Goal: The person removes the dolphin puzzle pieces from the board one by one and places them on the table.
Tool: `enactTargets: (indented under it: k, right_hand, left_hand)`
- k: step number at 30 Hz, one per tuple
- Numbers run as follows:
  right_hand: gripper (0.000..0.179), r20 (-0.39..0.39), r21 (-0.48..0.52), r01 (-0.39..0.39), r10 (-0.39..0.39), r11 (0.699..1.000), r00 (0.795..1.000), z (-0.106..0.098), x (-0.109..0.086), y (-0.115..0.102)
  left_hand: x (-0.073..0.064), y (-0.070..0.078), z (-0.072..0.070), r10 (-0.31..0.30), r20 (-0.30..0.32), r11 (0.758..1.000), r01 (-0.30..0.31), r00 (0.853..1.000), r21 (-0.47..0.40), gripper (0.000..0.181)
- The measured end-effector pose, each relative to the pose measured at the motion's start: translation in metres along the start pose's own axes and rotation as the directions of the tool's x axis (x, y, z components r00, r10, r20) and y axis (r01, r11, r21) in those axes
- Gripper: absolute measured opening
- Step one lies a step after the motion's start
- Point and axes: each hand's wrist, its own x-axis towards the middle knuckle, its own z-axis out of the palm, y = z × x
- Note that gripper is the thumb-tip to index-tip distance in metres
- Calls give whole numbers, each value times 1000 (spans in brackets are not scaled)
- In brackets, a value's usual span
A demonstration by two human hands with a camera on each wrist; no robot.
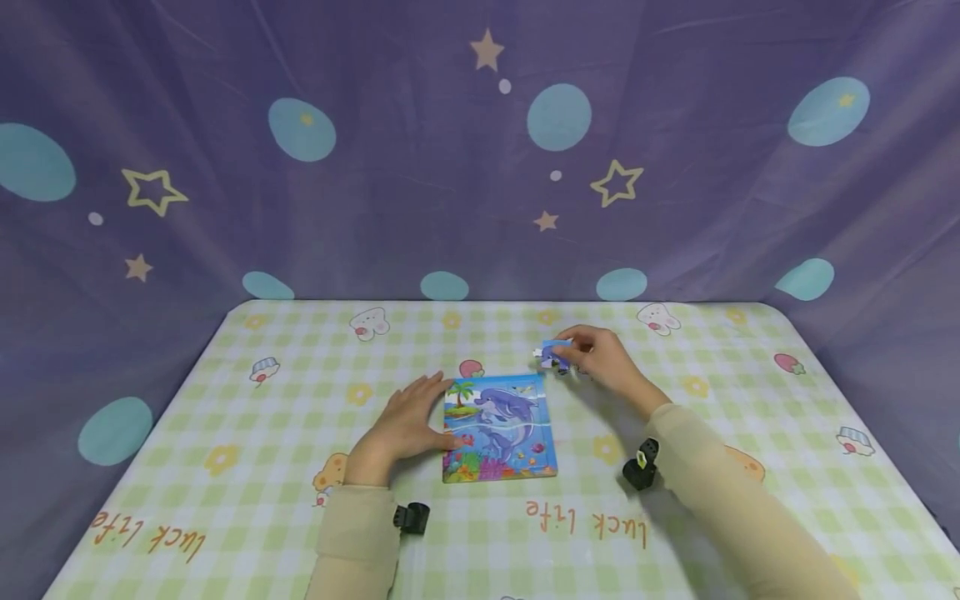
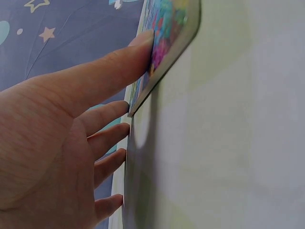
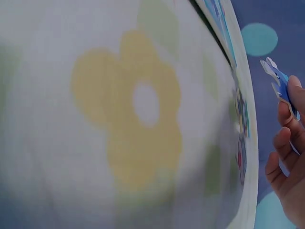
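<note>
A square jigsaw puzzle (image 1: 498, 429) with dolphins, a palm island and coral lies on the table. My left hand (image 1: 405, 423) is at its left side, fingers spread and fairly straight. In the left wrist view the thumb (image 2: 114, 69) rests on the puzzle's face near its edge, while the other fingertips reach down to the tablecloth. Beyond the puzzle's far right corner, my right hand (image 1: 600, 358) pinches a blue puzzle piece (image 3: 281, 88) between thumb and forefinger, raised off the table. Its other fingers are loosely curled.
Low on the table near the right hand lie some loose puzzle pieces (image 3: 242, 114), partly hidden in the head view. A green-and-white checked tablecloth (image 1: 247, 442) covers the table. Behind it hangs a purple curtain (image 1: 420, 192) with stars and ovals.
</note>
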Motion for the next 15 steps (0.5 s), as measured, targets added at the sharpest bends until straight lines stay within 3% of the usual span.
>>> enactTargets:
  k: [5, 15]
  right_hand:
    - [23, -4, -21, -21, 21, 1000, 1000, -14, -2, 8]
    - [25, -62, -165, -43, 33, 985, 998, -35, -2, 24]
  left_hand:
    - [0, 1, 0, -4, 1, 1000, 4, 1000, 2, 97]
    - [0, 2, -1, -6, 4, 1000, 6, 1000, -4, 98]
